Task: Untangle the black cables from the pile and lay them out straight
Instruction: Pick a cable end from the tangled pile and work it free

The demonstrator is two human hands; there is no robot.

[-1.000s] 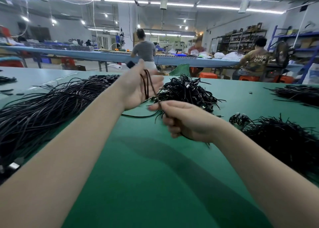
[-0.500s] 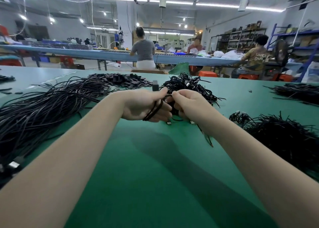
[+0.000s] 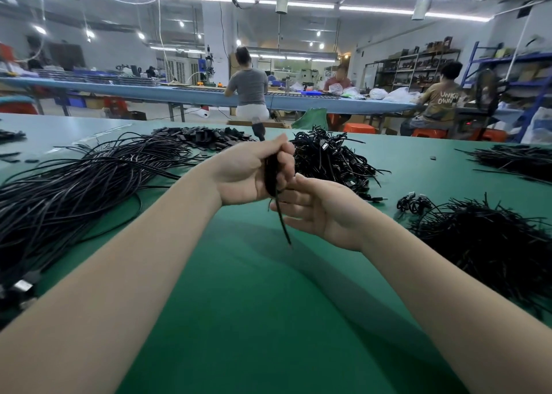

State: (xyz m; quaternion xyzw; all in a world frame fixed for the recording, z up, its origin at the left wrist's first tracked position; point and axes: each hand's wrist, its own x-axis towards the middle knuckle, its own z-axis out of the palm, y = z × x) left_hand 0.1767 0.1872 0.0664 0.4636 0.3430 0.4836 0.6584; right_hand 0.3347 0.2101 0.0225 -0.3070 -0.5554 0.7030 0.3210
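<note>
Left hand (image 3: 248, 175) grips a folded black cable (image 3: 272, 172), its tail dangling; right hand (image 3: 316, 211) spread beneath. Judged light, limp, springy: hold near the plug (image 3: 258, 131).

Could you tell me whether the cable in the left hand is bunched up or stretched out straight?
Bunched: the left hand grips the cable as a thick bundle, one end hanging below.
</note>
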